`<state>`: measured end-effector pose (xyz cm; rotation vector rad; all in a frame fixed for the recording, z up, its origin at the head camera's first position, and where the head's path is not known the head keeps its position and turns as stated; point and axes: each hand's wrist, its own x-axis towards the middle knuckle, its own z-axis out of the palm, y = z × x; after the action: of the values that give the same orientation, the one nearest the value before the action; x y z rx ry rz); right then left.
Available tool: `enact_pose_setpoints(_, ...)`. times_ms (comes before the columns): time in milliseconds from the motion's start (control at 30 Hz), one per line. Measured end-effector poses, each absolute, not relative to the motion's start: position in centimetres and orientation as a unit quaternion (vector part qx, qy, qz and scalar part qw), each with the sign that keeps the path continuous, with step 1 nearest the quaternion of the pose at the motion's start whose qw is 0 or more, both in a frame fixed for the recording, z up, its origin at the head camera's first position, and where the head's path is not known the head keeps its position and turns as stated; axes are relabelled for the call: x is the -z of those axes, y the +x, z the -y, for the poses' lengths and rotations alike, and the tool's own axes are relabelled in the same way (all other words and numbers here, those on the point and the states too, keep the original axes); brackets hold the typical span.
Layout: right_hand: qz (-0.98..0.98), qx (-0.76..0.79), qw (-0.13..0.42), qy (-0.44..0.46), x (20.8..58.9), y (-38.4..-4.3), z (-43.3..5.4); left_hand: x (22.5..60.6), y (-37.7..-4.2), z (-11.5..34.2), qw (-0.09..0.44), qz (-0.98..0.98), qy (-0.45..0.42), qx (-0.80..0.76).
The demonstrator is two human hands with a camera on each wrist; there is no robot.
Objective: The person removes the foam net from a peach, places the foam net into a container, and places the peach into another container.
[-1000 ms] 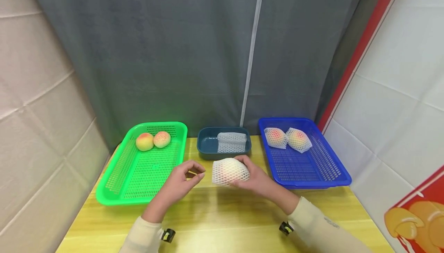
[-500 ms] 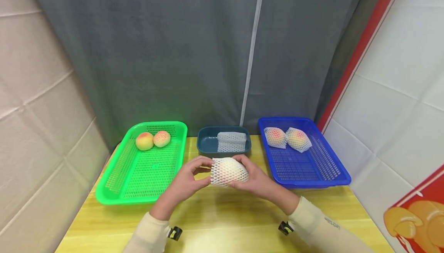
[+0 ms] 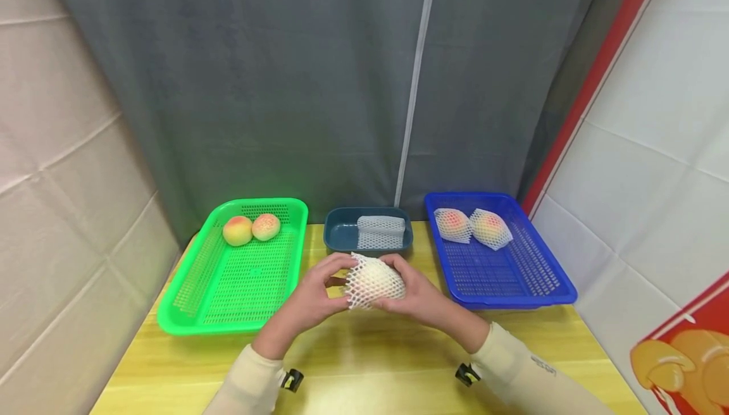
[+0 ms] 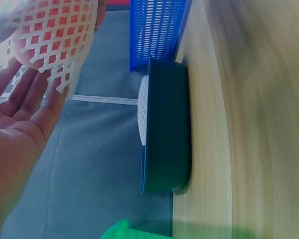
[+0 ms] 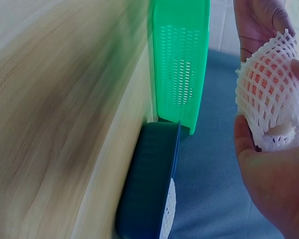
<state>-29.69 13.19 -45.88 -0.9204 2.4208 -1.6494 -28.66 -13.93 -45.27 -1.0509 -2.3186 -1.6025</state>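
A peach in a white foam net (image 3: 374,281) is held up above the table between both hands. My right hand (image 3: 418,295) grips its right side, thumb in front and fingers behind, also visible in the right wrist view. At the net's flared left end, my left hand (image 3: 319,295) holds the edge between thumb and fingers. Reddish peach skin shows through the mesh of the foam net (image 4: 55,32) in the left wrist view. In the right wrist view the foam net (image 5: 269,94) has a small gathered opening near the right palm.
A green basket (image 3: 256,301) with two bare peaches (image 3: 250,230) stands on the left. Behind the hands, a dark teal bin (image 3: 342,238) contains flat foam nets (image 3: 380,233). The blue basket (image 3: 484,282) on the right bears two netted peaches (image 3: 473,226). A grey curtain hangs behind.
My left hand has moved right, from beside the netted peach onto the net's left end. That end now flares wider and tilts slightly. The right hand keeps its grip, almost in place.
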Motion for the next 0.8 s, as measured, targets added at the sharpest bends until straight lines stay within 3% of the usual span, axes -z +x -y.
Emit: enact_pose_setpoints(800,-0.779,0.55,0.054,-0.298,45.33,-29.59,-12.54,45.38,-28.77,13.5,0.001,0.761,-0.329,0.558)
